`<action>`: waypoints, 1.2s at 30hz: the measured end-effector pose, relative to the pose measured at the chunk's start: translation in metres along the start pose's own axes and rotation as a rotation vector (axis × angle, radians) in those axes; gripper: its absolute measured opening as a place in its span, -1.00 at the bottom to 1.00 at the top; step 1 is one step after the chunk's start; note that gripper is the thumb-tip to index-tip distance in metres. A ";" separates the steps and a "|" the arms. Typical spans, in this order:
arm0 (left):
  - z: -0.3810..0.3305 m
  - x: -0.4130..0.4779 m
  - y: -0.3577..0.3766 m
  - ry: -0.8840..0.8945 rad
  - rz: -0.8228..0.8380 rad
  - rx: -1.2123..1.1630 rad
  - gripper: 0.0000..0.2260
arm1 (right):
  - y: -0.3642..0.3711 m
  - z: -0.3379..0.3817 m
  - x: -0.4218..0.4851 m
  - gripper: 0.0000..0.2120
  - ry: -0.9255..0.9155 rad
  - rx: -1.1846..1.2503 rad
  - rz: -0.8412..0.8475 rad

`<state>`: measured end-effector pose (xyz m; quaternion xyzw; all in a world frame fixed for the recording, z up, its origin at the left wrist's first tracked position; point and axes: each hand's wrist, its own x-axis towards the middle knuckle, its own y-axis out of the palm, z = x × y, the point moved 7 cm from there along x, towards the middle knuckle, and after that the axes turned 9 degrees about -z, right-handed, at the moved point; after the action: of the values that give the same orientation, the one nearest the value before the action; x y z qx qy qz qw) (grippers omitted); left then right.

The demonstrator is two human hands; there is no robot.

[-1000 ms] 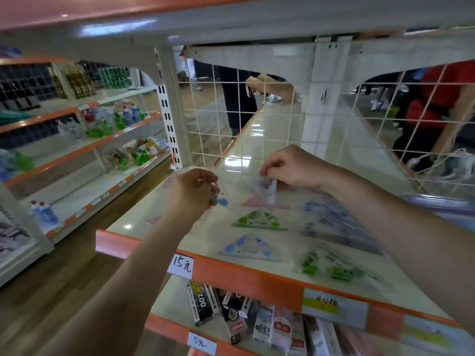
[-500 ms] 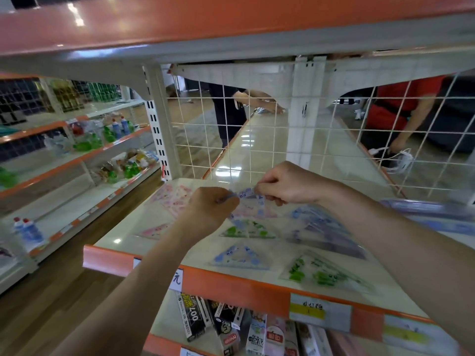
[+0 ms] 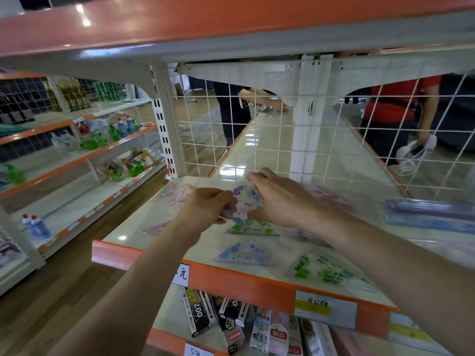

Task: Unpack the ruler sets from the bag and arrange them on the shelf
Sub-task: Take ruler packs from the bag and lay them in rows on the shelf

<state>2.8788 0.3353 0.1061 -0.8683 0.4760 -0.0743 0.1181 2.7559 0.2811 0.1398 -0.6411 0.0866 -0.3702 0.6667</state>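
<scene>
While L hand (image 3: 205, 209) pinches the near-left corner of a clear ruler set (image 3: 245, 199), fingers curled, R hand (image 3: 280, 201) is spread wide on its other side: fingers nearly straight along the top edge, thumb at the lower edge. Set sits between both hands, over the shelf (image 3: 144, 227).

Just under R hand: green triangle set (image 3: 253, 228). Wrist-side of that: blue triangle set (image 3: 244, 253). 2nd green set (image 3: 329, 273) partly covered by R forearm. Beyond L hand: pink sets (image 3: 177, 194). Right of R hand: long ruler packs (image 3: 431, 214), blurred.

Wire mesh (image 3: 257, 140) stands behind hands; past it, person in red (image 3: 401, 104) and person in dark clothes (image 3: 231, 109). Boxes (image 3: 218, 317) below wrists, lower tier.
</scene>
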 end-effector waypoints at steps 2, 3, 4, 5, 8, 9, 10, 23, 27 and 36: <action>0.001 0.000 0.000 -0.002 0.013 0.020 -0.81 | 0.001 0.001 0.000 -0.48 0.005 0.026 0.023; 0.002 -0.001 0.000 -0.004 0.014 0.030 -0.80 | 0.002 0.001 -0.001 -0.47 0.019 0.050 0.042; 0.002 -0.001 -0.002 -0.001 0.004 0.043 -0.79 | 0.004 0.000 -0.001 -0.43 0.037 0.072 0.061; 0.003 0.000 -0.005 0.008 -0.021 0.064 -0.77 | 0.006 -0.003 -0.002 -0.38 0.062 0.083 0.087; 0.003 0.004 -0.021 0.069 -0.153 0.159 -0.77 | 0.014 -0.010 -0.010 -0.30 0.105 0.027 0.188; 0.003 0.006 -0.026 0.095 -0.192 0.208 -0.78 | 0.017 -0.011 -0.013 -0.33 0.108 0.005 0.230; 0.002 0.007 -0.031 0.123 -0.224 0.266 -0.79 | 0.020 -0.009 -0.016 -0.38 0.107 -0.007 0.270; 0.011 0.002 -0.037 0.012 -0.186 -0.040 -0.64 | 0.053 0.006 -0.032 -0.56 0.075 -0.034 0.484; 0.012 0.002 -0.029 -0.043 -0.093 -0.125 -0.79 | 0.021 -0.004 -0.020 -0.65 0.149 0.186 0.176; 0.000 0.001 0.007 0.021 0.125 0.094 -0.90 | -0.002 0.030 -0.013 -0.71 -0.271 -0.073 -0.061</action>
<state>2.8741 0.3308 0.1041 -0.8295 0.5266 -0.0980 0.1582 2.7636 0.3134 0.1420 -0.7116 -0.0103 -0.2967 0.6368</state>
